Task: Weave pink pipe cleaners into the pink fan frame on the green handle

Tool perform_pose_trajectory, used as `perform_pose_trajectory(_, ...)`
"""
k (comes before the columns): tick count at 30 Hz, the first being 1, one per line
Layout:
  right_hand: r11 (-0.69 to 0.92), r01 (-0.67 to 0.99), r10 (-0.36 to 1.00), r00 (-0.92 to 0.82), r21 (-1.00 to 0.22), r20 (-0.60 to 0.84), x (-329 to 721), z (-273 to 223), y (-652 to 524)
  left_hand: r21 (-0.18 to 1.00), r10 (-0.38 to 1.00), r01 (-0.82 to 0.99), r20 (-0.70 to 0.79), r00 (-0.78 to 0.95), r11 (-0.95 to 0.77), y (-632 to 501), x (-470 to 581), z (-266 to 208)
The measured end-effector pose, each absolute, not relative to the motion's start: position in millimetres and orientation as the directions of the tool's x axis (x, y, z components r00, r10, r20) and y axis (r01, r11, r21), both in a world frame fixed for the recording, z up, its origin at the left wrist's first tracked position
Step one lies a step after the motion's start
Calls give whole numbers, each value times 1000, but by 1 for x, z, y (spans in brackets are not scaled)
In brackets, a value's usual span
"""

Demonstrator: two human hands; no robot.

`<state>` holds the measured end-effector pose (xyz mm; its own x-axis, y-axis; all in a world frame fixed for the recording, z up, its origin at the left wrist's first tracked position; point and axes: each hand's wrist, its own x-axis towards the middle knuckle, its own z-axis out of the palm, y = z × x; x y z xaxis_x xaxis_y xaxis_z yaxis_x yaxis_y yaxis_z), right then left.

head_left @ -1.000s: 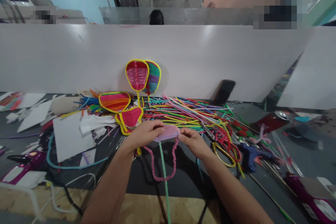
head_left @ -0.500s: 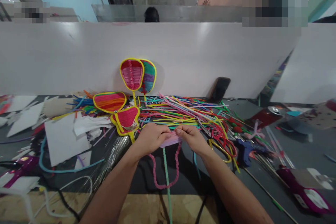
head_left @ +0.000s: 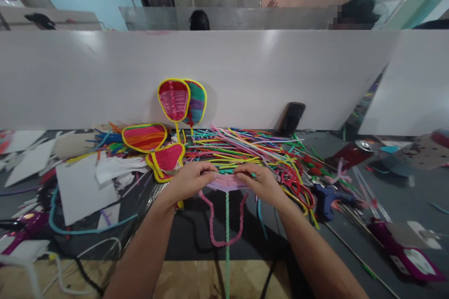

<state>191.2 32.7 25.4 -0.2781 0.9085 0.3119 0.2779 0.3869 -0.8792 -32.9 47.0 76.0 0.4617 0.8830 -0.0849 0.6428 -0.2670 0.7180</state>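
Between my hands is a pipe-cleaner fan (head_left: 228, 182) with pink and lilac rows at its far end. Its twisted pink outline (head_left: 211, 224) hangs open in a U towards me, and a pale green twisted stem (head_left: 227, 233) runs down its middle. My left hand (head_left: 194, 177) pinches the left end of the rows between thumb and fingers. At the right end my right hand (head_left: 257, 182) does the same. Just beyond my fingers lies a heap of loose coloured pipe cleaners (head_left: 238, 145).
Finished yellow-edged fans (head_left: 173, 100) stand against the white divider (head_left: 245, 70). A phone (head_left: 292, 119) leans there too. To the right are a blue glue gun (head_left: 326, 201), a drink can (head_left: 354, 154) and a purple tool (head_left: 403, 250). White card (head_left: 84, 191) lies left.
My hands have moved slightly apart, and the rows between them show wider. The fan's stem has swung more upright, with its pink outline shifted a little to the right.
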Motion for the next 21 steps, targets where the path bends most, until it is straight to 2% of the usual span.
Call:
perform_pose_trajectory(6,459,435,880,-345,-775,327,193,26,33,706,876,640,-59,478,-301,44,-26,77)
perform_pose_trajectory(14,494,465,848,-445,-735,288,192,29,30,734,845,595,-54,532,-328,41,-12,71)
perform_pose_trajectory(18,440,469,877,-408,-766,254,194,30,31,802,908,530,37,418,-277,44,-19,68)
perform_pose_trajectory(21,411,434,893,-369,-802,259,198,32,32,812,934,540,17,357,-221,46,-31,73)
